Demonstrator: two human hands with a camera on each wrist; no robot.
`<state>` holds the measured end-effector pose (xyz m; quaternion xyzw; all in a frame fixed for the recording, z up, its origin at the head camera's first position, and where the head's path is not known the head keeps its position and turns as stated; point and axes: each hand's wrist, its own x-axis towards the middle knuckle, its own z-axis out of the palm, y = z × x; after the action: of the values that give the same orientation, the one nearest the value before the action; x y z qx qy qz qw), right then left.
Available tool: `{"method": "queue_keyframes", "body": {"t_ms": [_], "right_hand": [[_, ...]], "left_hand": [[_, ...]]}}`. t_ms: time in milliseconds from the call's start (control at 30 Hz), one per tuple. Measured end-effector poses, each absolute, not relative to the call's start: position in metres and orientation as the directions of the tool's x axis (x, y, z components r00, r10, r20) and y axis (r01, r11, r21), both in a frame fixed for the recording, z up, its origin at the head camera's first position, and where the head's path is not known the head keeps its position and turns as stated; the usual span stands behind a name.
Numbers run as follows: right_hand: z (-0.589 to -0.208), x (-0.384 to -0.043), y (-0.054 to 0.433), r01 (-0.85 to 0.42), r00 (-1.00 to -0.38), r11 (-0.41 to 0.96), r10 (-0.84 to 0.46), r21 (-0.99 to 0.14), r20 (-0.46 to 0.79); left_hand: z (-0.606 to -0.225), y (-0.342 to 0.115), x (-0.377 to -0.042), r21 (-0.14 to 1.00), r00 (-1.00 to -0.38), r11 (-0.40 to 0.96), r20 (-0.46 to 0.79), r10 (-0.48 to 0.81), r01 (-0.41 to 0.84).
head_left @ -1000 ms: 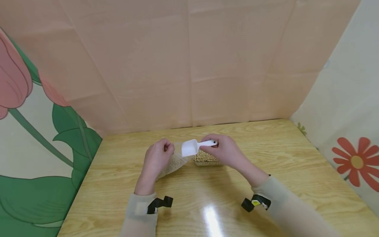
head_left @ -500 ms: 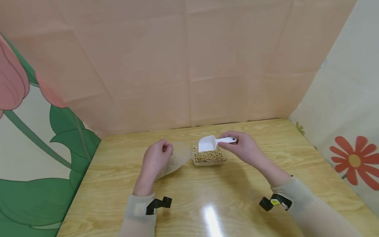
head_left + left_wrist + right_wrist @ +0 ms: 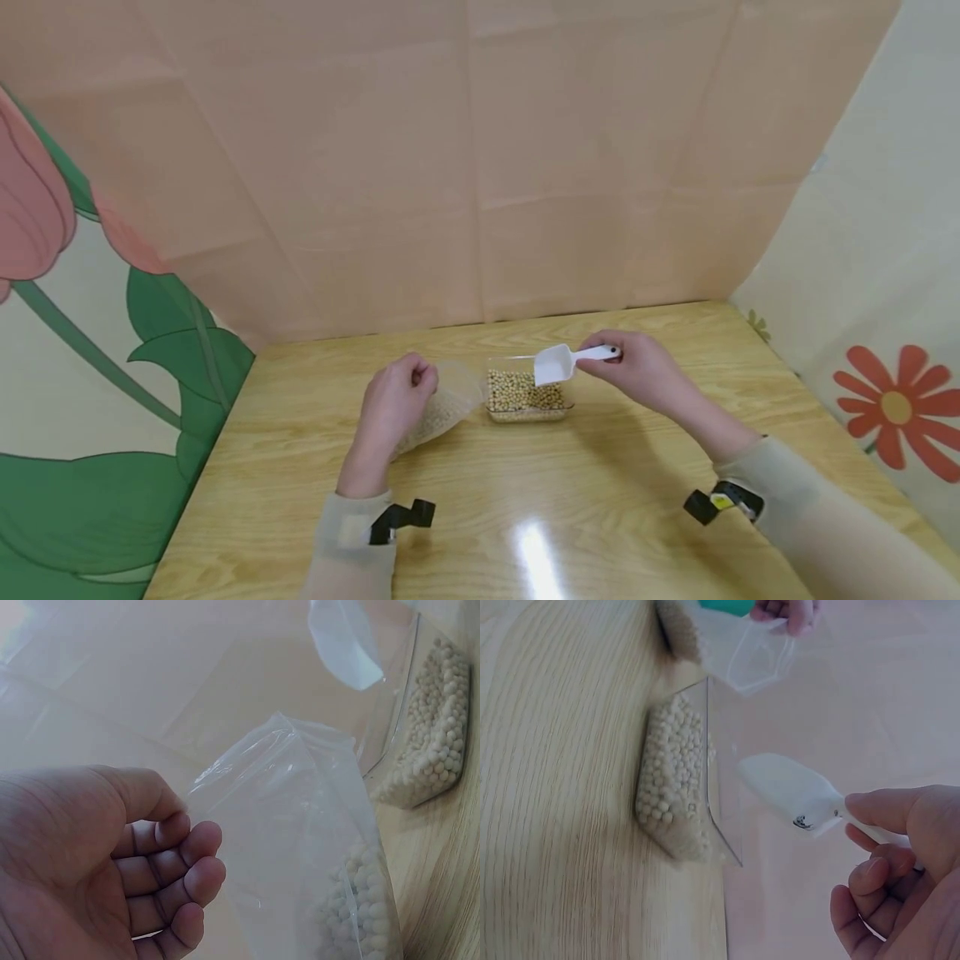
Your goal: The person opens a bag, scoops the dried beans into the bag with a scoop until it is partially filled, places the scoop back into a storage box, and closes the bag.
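Head: our right grip (image 3: pixel 639 368) pinches an empty-looking scoop (image 3: pixel 552 367); box (image 3: pixel 527 415) of beans (image 3: pixel 513 388) sits below, left of it. Left wrist: our left grip (image 3: pixel 101 851) pinches the bag (image 3: pixel 262 802), some beans inside. Right wrist: box ahead of grip holds plenty; we'd judge scooping unfinished.

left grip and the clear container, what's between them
The plastic bag, partly filled and pinched by the left grip, lies between that grip and the clear container. The head view shows this; the left wrist view agrees.
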<state>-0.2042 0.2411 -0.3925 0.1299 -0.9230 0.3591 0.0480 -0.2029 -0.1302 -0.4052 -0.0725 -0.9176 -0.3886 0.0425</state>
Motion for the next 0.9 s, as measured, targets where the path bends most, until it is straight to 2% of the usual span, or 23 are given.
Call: {"method": "queue_keyframes", "body": {"t_ms": [367, 900], "right_hand": [[-0.393, -0.215, 0.250, -0.243, -0.969, 0.754, -0.213, -0.610, 0.122], [-0.398, -0.222, 0.237, -0.299, -0.953, 0.815, -0.284, -0.497, 0.107]], "left_hand": [[-0.407, -0.130, -0.202, 0.707, -0.986, 0.688, 0.137, 0.095, 0.164], [-0.407, -0.130, -0.203, 0.704, -0.985, 0.688, 0.143, 0.102, 0.173]]}}
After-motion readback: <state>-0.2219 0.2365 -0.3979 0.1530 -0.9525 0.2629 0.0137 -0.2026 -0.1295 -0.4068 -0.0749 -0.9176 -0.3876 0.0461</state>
